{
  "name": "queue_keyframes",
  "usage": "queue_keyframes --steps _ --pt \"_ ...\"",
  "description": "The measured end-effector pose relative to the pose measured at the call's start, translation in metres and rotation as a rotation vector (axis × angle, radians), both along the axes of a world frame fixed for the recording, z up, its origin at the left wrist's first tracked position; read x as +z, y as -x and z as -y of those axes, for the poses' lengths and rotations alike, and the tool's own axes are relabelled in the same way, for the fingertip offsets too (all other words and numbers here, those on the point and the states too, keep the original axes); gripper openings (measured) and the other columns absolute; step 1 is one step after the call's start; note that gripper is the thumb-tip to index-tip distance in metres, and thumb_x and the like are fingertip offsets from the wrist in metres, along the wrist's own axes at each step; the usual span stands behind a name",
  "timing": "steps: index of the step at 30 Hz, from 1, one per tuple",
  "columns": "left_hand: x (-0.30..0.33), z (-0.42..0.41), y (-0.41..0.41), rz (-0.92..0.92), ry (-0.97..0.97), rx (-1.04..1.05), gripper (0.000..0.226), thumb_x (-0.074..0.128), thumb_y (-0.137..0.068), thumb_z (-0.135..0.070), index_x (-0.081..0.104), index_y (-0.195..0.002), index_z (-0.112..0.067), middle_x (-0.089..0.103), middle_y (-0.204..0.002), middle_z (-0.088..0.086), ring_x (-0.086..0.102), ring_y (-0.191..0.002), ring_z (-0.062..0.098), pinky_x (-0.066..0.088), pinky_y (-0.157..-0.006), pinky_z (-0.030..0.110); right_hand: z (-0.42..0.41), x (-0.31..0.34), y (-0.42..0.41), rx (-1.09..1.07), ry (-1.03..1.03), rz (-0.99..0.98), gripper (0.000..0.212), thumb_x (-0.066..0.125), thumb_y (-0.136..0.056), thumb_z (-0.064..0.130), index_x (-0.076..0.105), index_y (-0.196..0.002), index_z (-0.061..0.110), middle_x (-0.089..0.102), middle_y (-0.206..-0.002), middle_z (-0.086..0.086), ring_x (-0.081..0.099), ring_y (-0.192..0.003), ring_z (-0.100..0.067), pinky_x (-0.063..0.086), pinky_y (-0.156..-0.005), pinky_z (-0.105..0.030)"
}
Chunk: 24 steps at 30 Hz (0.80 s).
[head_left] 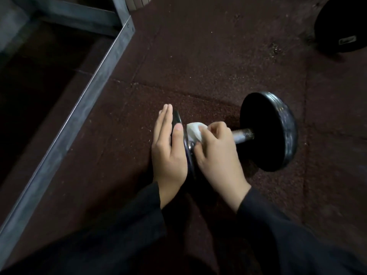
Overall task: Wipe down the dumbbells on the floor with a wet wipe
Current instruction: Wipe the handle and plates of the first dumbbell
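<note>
Two hands on one dumbbell (234,135), that's the whole scene. It lies on its side on the dark red rubber floor (198,56), just right of centre, handle running roughly 9 to 3 o'clock. The left hand (168,149) is flat against the outer face of the near plate (179,124), fingers straight and together pointing toward 12, thumb hooked over the plate's rim. So that hand isn't gripping, just pressing against the plate.

The right hand (216,153) is curled around the handle (243,135) right next to that same plate, with a bunched-up white wet wipe (193,130) pinched under the fingers and thumb. The wipe sits pressed into the corner where the steel handle meets the plate's inner face. Only a short stretch of bare steel handle shows between the knuckles and the far plate (268,132), which stands upright at about 3 o'clock from the hands.

Around it: a grey metal frame (83,100) runs diagonally from 7 to 12 o'clock on the left side, well apart from the dumbbell. Another black weight (341,24) sits up at 1 o'clock in the corner, partly cut off, too dark to make out properly. Black sleeves (278,225) cover both wrists at the bottom.
</note>
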State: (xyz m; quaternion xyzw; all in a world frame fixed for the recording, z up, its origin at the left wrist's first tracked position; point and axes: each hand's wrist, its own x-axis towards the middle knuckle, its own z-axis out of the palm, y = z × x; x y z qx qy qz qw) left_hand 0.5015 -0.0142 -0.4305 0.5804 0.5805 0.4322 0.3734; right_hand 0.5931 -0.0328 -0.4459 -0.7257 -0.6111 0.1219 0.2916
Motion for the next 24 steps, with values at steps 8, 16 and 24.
queue_keyframes --steps 8,16,24 --pt "0.003 0.002 0.001 -0.031 0.016 -0.006 0.050 0.031 -0.091 -0.024 0.037 -0.138 -0.005 0.035 -0.147 0.009 0.029 -0.137 0.015 0.020 -0.111 0.019 0.013 -0.005 0.004 0.090 -0.012 0.249 0.021 0.050 -0.072 0.006 0.065 -0.085 0.000 0.060 -0.090 -0.017 0.053 -0.075 -0.031 0.043 -0.069 -0.034" --pt "0.002 0.000 0.001 -0.030 0.023 -0.001 0.043 0.033 -0.096 -0.015 0.037 -0.138 -0.005 0.036 -0.146 0.009 0.029 -0.138 0.016 0.020 -0.112 0.022 0.018 -0.003 -0.008 0.296 0.023 0.299 0.037 0.048 -0.074 0.004 0.065 -0.106 -0.002 0.061 -0.097 -0.012 0.049 -0.081 -0.025 0.044 -0.068 -0.028" --pt "0.001 0.001 0.002 -0.027 0.017 -0.017 0.051 0.030 -0.091 -0.023 0.037 -0.138 -0.006 0.036 -0.146 0.009 0.030 -0.137 0.017 0.021 -0.111 0.021 0.001 0.004 -0.005 0.218 0.136 0.317 0.030 0.037 -0.082 0.005 0.067 -0.086 0.003 0.057 -0.091 -0.011 0.050 -0.084 -0.031 0.042 -0.073 -0.034"
